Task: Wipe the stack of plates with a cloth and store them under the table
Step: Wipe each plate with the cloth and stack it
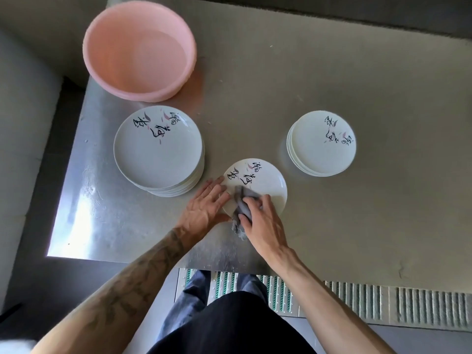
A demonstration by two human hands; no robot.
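A single white plate [265, 180] with black brush lettering lies flat on the steel table [332, 226], near the front edge. My left hand [204, 208] rests with straight fingers against the plate's left rim. My right hand [263, 221] grips a grey cloth [242, 203] and presses it on the plate's near part. A tall stack of the same plates [158, 149] stands to the left. A lower stack [321, 144] stands to the right.
A pink plastic basin [139, 51] holding water sits at the back left of the table. The table's left edge runs beside a dark gap. A ribbed metal grate [408, 305] lies on the floor by the table's front edge, next to my legs.
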